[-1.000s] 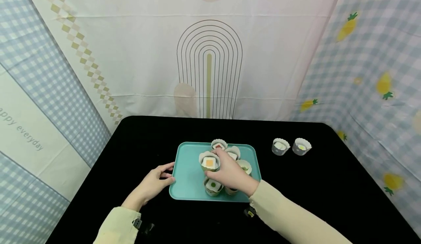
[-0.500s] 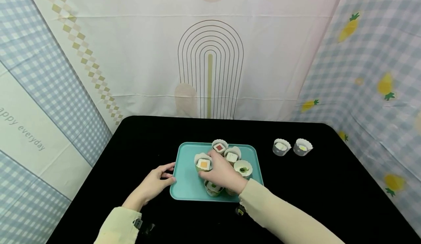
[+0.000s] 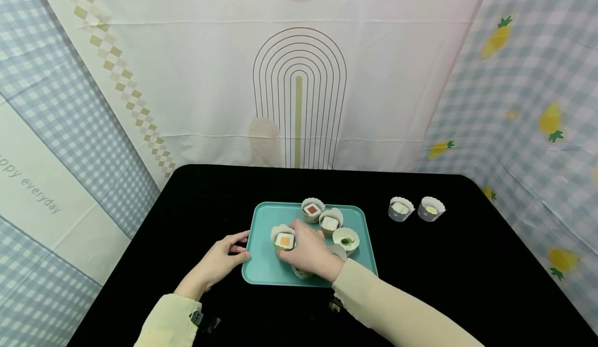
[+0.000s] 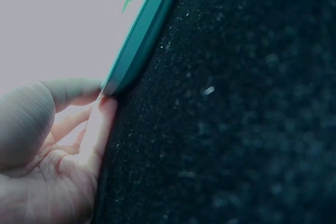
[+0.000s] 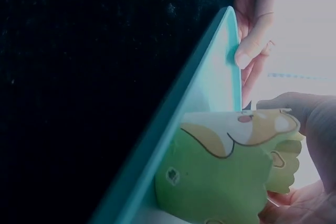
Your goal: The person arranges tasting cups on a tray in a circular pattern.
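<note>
My right hand [image 3: 312,251] grips a paper cupcake cup [image 3: 284,240] holding a white square cake with an orange top, above or on the turquoise tray [image 3: 260,270]; contact with the tray is hidden. My left hand [image 3: 216,262] pinches the tray's left rim between thumb and fingers, as the left wrist view also shows. On the tray stand a cup with a red-topped cake [image 3: 312,210], a cup with a white cake [image 3: 330,223] and a cup with green leafy filling [image 3: 346,241]. A green patterned cup [image 5: 215,182] stands near my right hand; others are partly hidden beneath it.
Two grey dotted cups, one with a white filling [image 3: 400,209] and one with a yellow-centred filling [image 3: 431,209], stand on the black table [image 3: 420,264] right of the tray. A patterned cloth [image 3: 210,92] hangs behind the table.
My right hand has moved left and slightly nearer with the orange-topped cup, uncovering the red-topped cake and the leafy cup. My left hand stays at the tray's rim.
</note>
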Available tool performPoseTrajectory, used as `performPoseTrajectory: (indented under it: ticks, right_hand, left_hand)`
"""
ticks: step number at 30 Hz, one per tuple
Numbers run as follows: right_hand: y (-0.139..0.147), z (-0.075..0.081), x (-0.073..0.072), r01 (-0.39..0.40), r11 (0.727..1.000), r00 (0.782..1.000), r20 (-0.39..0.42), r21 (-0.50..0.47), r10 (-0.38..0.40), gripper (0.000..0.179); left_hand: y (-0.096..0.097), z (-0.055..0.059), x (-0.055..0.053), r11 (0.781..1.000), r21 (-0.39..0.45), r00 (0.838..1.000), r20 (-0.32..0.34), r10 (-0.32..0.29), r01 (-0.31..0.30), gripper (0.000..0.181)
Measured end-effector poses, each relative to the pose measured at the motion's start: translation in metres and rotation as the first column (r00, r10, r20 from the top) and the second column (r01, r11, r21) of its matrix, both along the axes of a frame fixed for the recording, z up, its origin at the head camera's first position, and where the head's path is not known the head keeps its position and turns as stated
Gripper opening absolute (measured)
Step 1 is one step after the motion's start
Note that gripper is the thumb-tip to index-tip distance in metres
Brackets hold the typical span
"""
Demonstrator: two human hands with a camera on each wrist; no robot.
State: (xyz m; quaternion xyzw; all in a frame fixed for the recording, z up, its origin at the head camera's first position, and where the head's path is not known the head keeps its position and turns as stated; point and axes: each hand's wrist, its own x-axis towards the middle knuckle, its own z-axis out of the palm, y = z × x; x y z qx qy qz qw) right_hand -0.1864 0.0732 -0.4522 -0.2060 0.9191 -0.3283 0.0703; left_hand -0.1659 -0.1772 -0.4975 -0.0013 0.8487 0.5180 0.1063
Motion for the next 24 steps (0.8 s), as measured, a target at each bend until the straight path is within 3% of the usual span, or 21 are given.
performPoseTrajectory:
  ticks: [12,19,24]
  right_hand:
    - [-0.0049,-0.0017,0.0055,0.029,0.998,0.999,-0.045,0.056,-0.027,0.054]
    - [-0.0028,0.0034,0.0059,0.007,0.999,1.0,-0.018,0.053,-0.006,0.063]
    - [-0.0007,0.0058,0.0054,0.012,0.998,1.0,-0.022,0.061,-0.011,0.059]
  left_hand:
    - [-0.0001,0.0002,0.0001,1.0,0.015,1.0,-0.004,-0.005,0.005,0.057]
    - [0.0003,-0.0003,0.0003,1.0,0.003,1.0,-0.008,0.0,0.0,0.056]
    - [0.0001,0.001,0.0,1.0,0.006,1.0,-0.002,-0.002,0.002,0.057]
